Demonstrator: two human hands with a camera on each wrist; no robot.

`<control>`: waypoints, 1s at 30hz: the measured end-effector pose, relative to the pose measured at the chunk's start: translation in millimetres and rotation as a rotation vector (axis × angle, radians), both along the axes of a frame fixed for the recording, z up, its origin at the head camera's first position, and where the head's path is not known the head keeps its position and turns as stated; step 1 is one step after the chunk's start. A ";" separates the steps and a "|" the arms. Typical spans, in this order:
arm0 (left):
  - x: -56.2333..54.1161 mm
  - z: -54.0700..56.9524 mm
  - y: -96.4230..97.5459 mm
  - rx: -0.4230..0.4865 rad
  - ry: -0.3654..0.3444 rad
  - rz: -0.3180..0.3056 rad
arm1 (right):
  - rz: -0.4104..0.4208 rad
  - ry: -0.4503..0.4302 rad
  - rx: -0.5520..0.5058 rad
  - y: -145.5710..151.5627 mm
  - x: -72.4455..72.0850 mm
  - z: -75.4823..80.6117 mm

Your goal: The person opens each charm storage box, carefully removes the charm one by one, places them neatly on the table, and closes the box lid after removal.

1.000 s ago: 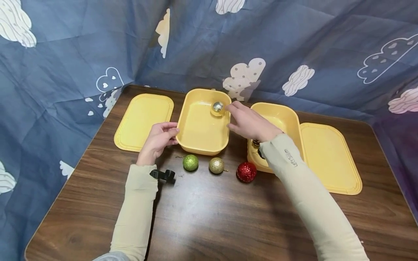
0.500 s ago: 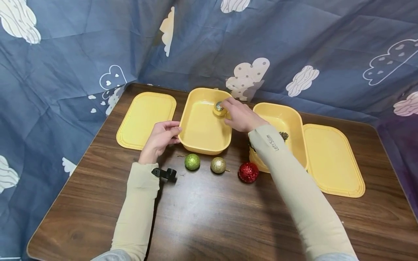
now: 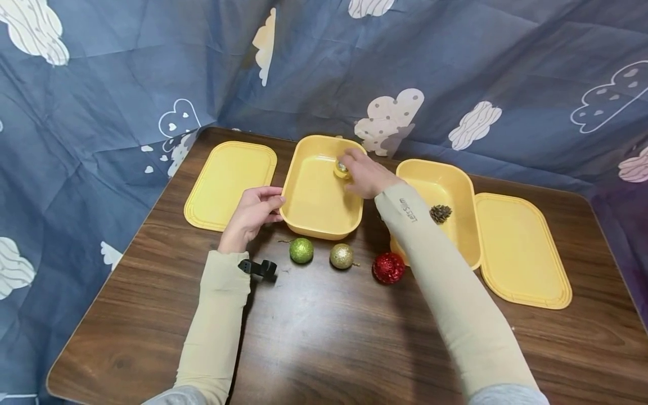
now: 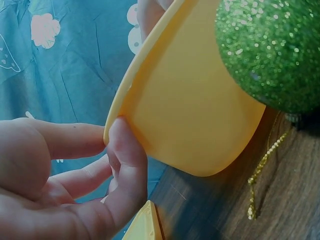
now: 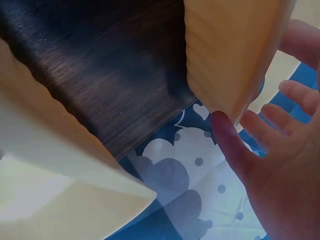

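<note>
With thumb and fingers, my left hand [image 3: 253, 212] pinches the left rim of a yellow plastic container [image 3: 321, 197]. Inside its far right corner lies a shiny silver-and-gold ball ornament [image 3: 341, 169], partly covered by my right hand [image 3: 370, 175]. That hand reaches over the right rim, fingers at the ball. In the right wrist view its fingers [image 5: 297, 95] are spread and loosely bent beside the container wall. A green glitter ball [image 3: 301, 251], a gold glitter ball [image 3: 341, 256] and a red ball [image 3: 388, 268] rest on the table in front.
A second yellow container [image 3: 463, 185] stands to the right with a pine cone [image 3: 440, 214] in it, partly behind my right sleeve. Yellow lids lie flat at either side, a left lid [image 3: 233, 185] and a right lid [image 3: 523, 250]. A patterned blue curtain [image 3: 314, 62] hangs behind.
My right hand has moved left over the container's rim and down onto the ball ornament, covering more of it. The pine cone has come into view. My left hand keeps its hold.
</note>
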State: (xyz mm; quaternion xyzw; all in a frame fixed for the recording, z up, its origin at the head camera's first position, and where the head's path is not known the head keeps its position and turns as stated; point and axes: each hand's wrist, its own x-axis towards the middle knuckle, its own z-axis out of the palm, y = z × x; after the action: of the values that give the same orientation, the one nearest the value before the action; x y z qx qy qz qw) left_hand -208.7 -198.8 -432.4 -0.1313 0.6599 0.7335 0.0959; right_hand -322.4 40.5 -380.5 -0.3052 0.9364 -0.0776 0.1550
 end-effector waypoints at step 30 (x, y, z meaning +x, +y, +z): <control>-0.7 -1.3 -0.8 0.007 -0.006 -0.010 | -0.025 0.017 0.036 -9.3 6.6 -8.7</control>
State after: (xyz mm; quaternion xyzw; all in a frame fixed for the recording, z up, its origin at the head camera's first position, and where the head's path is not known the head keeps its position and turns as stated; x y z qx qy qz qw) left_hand -209.4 -199.6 -433.7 -0.1300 0.6578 0.7348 0.1020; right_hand -315.8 31.2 -389.2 -0.2913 0.9427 -0.0598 0.1514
